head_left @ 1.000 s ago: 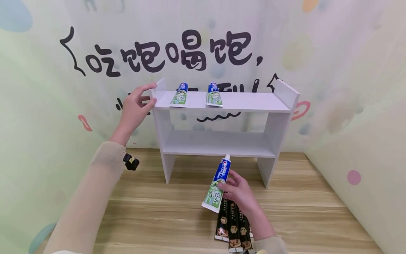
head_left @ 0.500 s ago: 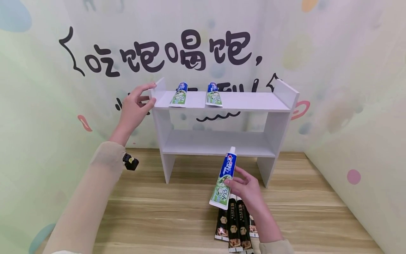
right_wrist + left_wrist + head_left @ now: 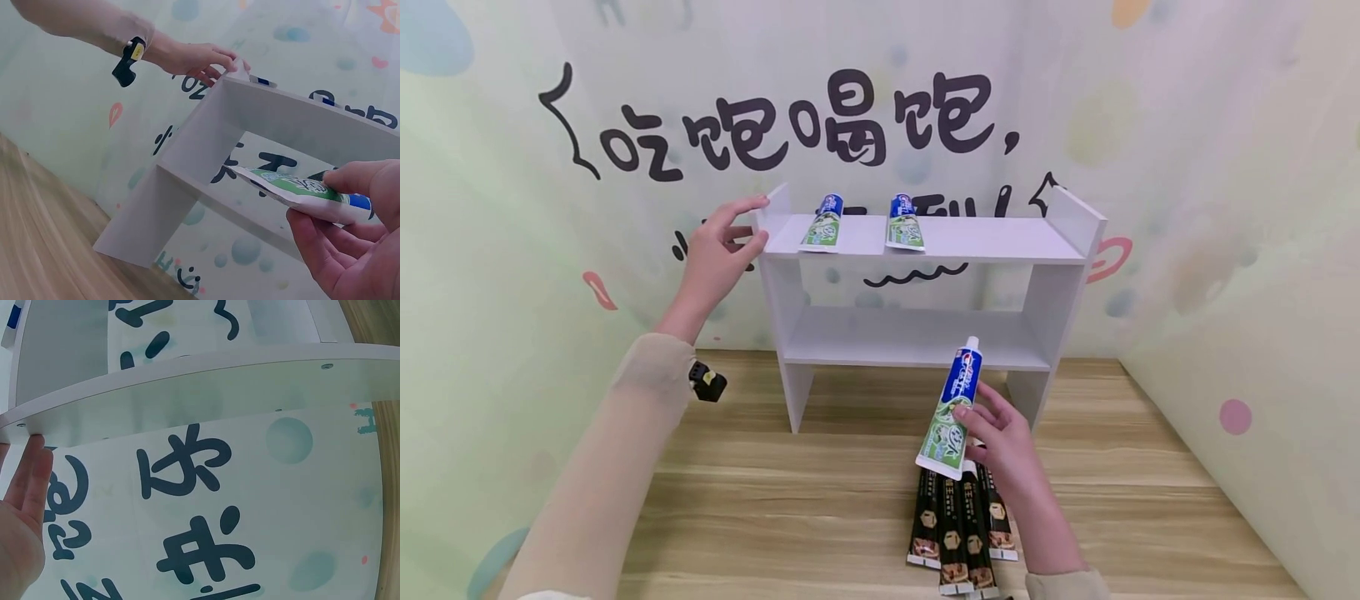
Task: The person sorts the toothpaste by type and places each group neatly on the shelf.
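Note:
My right hand (image 3: pixel 1009 446) pinches a blue and green toothpaste tube (image 3: pixel 946 429) between thumb and fingers. The tube's white cap points up and away, in front of the middle board of a white two-tier shelf (image 3: pixel 988 240). Seen from the right wrist, that same tube (image 3: pixel 300 189) lies nearly edge-on, thumb above and fingers below. My left hand (image 3: pixel 718 258) holds the shelf's upper left side panel, with thumb and index finger at its edges. Two matching toothpaste tubes, a left one (image 3: pixel 824 223) and a right one (image 3: pixel 906 222), lie on the top board, caps toward the wall.
Several black toothpaste tubes (image 3: pixel 952 533) lie bunched on the wooden table (image 3: pixel 790 500), below and partly behind my right hand. A printed wall (image 3: pixel 700 50) stands close behind the shelf, with side walls at left and right.
My right hand has carried its toothpaste tube up and to the right, uncovering more of the black tubes. The left hand stays on the shelf panel.

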Tool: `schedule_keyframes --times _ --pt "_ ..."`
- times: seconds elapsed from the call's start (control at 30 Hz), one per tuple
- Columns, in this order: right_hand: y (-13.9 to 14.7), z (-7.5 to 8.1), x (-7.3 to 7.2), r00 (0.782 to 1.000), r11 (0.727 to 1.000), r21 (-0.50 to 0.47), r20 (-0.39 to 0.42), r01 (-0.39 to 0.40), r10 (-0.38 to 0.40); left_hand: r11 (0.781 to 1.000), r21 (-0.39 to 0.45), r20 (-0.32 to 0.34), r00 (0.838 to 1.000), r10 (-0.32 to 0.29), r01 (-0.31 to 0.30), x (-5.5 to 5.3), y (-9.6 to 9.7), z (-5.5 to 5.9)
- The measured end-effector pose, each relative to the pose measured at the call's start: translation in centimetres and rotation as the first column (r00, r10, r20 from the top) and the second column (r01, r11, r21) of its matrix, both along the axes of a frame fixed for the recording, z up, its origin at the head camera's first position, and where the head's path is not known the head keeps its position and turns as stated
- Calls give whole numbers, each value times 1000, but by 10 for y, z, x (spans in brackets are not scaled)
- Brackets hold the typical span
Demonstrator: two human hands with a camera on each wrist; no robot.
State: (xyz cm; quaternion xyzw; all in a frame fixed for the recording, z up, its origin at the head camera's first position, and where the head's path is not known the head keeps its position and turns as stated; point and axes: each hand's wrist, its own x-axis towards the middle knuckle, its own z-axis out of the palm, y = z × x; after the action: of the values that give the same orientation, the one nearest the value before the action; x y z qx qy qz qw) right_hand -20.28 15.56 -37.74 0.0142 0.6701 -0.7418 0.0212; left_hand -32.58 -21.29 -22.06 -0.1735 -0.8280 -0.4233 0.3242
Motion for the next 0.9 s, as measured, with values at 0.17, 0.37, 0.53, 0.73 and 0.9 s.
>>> schedule_keyframes --times 0.17,0.37,0.53,0.73,0.9 --pt "6 10 3 999 999 18 -17 -29 29 1000 1 -3 1000 -4 4 0 -1 1" --pt "13 19 9 997 997 70 -62 -39 44 1000 3 -5 1000 -9 9 0 -1 2" --pt "17 30 15 995 996 81 -85 -44 51 1000 6 -13 1000 -25 25 0 0 2" --pt "22 47 22 994 994 102 -103 -28 38 1000 8 -11 1000 -22 22 -1 0 1" --pt "28 65 23 991 991 135 -132 -9 27 1000 9 -2 1000 -15 15 -1 -1 0"
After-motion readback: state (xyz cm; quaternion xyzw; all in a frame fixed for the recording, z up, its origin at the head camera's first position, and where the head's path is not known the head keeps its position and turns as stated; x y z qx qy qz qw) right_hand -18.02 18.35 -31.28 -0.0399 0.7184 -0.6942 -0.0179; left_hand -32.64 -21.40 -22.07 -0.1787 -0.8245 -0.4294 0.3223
